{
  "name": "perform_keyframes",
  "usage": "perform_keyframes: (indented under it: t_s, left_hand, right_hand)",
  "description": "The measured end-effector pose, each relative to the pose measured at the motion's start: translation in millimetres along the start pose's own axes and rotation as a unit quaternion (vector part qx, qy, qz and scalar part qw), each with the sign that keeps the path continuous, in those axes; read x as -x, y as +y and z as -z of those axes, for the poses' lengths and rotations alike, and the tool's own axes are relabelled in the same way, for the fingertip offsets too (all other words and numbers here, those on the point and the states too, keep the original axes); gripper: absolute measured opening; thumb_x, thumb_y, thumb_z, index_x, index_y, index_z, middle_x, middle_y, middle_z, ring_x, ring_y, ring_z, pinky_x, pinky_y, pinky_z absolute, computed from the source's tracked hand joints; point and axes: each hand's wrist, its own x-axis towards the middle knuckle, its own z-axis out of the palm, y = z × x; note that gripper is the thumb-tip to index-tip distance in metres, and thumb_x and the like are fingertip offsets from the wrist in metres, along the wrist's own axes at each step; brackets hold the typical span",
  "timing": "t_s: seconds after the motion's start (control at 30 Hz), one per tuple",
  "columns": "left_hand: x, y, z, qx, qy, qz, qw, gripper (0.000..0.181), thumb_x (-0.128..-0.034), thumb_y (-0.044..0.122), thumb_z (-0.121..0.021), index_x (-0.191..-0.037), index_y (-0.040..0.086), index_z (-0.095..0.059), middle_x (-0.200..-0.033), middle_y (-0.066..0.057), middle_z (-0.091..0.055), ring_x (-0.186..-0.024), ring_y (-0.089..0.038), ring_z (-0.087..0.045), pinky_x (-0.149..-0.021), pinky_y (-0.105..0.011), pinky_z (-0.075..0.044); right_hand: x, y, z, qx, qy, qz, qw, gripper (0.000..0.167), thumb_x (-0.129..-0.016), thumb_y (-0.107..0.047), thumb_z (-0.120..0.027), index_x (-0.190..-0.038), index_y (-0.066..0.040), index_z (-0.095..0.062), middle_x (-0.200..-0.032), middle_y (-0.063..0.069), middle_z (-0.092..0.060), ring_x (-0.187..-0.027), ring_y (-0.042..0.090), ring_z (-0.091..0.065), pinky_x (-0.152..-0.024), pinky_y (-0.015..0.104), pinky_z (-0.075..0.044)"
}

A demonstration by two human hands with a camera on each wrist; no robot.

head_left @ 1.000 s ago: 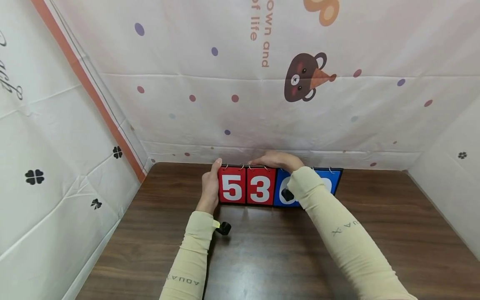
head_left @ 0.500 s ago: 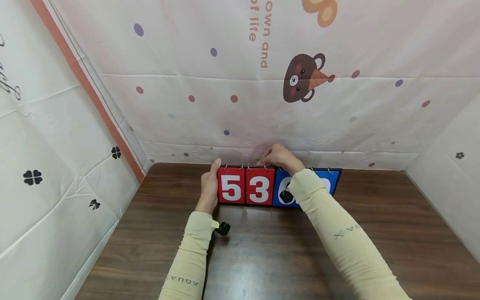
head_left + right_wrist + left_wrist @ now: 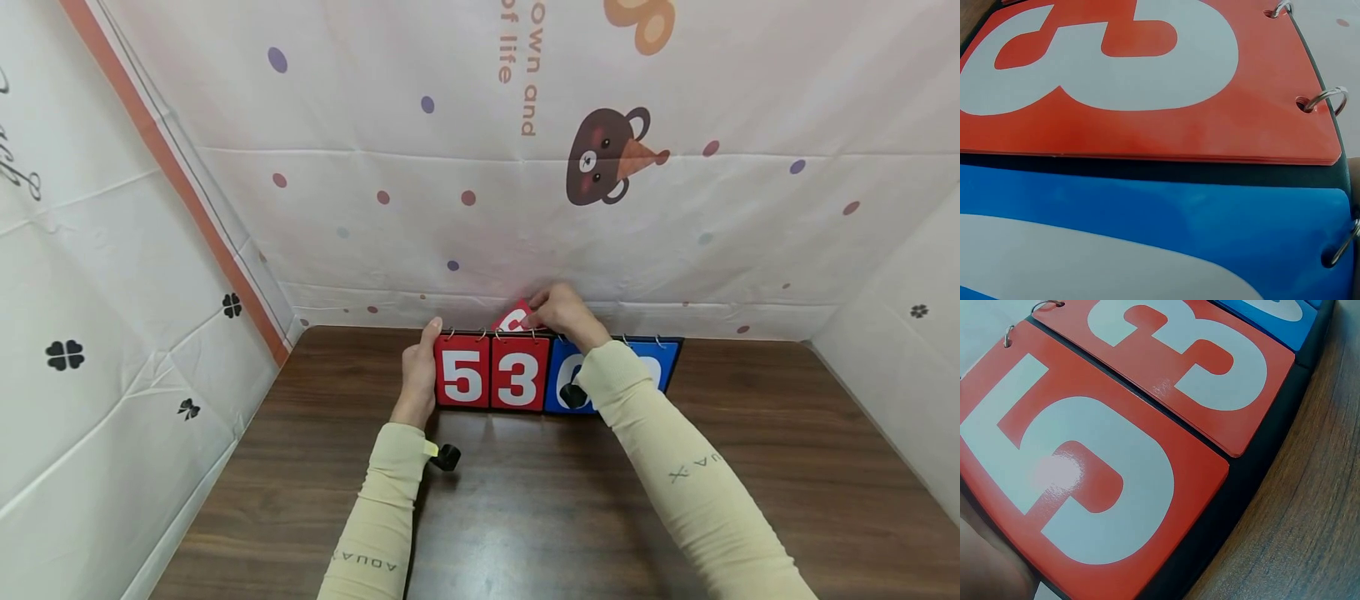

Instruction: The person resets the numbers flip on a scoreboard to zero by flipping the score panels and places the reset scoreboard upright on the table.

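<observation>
A flip scoreboard (image 3: 519, 371) stands at the back of the table, its number cards hung on metal rings. Its red cards read 5 and 3; the blue cards (image 3: 557, 383) on the right are partly covered by my right forearm. My left hand (image 3: 418, 371) grips the board's left edge, thumb up at the top corner. Above the top edge, my right hand (image 3: 564, 312) pinches a red card (image 3: 510, 318) with part of a white number showing. In the right wrist view, the red 3 card (image 3: 1260, 119) and rings appear, while the right fingers are mostly hidden.
The brown wooden table (image 3: 510, 508) reaches forward to a white printed cloth wall (image 3: 360, 242) close behind the board. Another cloth wall (image 3: 135, 333) stands on the left. A small black camera (image 3: 447, 457) sits at the left wrist.
My right hand has risen slightly behind the board's top edge. A red card has come up into view in its fingers. The left hand stays on the left edge.
</observation>
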Motion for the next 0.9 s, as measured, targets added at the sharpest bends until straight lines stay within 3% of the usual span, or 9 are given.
perform_keyframes:
  t_s: [0.33, 0.5, 0.7, 0.9]
  left_hand:
    - [2.2, 1.4, -0.3, 0.009, 0.001, -0.001, 1.0, 0.052, -0.0992, 0.058, -0.062, -0.074, 0.013, -0.07, -0.079, -0.004, -0.07, -0.079, -0.017, -0.063, -0.072, -0.032, -0.052]
    - [2.3, 1.7, 0.2, 0.008, -0.001, -0.002, 1.0, 0.052, -0.0993, 0.058, -0.062, -0.077, 0.012, -0.07, -0.082, -0.004, -0.07, -0.081, -0.018, -0.063, -0.074, -0.033, -0.052]
    - [2.3, 0.7, 0.5, 0.001, 0.007, 0.007, 1.0, 0.052, -0.0991, 0.058, -0.062, -0.079, 0.01, -0.071, -0.084, -0.005, -0.07, -0.082, -0.019, -0.063, -0.075, -0.033, -0.052]
    - [1.6, 0.9, -0.2, 0.001, 0.006, 0.007, 1.0, 0.052, -0.0994, 0.057, -0.062, -0.079, 0.01, -0.07, -0.083, -0.004, -0.07, -0.081, -0.018, -0.063, -0.074, -0.033, -0.052]
  right_hand:
    - [2.8, -1, -2, -0.001, 0.014, 0.01, 0.9998, 0.03, -0.099, -0.003, -0.072, -0.127, 0.005, -0.067, -0.129, 0.024, -0.064, -0.117, 0.036, -0.061, -0.101, 0.046, -0.053]
    - [3.9, -2, -4, 0.017, 0.03, 0.02, 0.9992, 0.02, -0.1, -0.006, -0.07, -0.117, 0.004, -0.068, -0.126, 0.024, -0.065, -0.115, 0.036, -0.061, -0.099, 0.047, -0.055]
    - [6.8, 0, -4, 0.027, 0.038, 0.053, 0.9975, 0.016, -0.101, -0.007, -0.07, -0.112, 0.004, -0.069, -0.12, 0.022, -0.066, -0.108, 0.034, -0.062, -0.094, 0.046, -0.056]
    - [10.6, 1, -3, 0.0, 0.049, 0.086, 0.995, 0.015, -0.103, -0.008, -0.067, -0.115, 0.001, -0.064, -0.112, 0.019, -0.064, -0.1, 0.031, -0.061, -0.084, 0.038, -0.054]
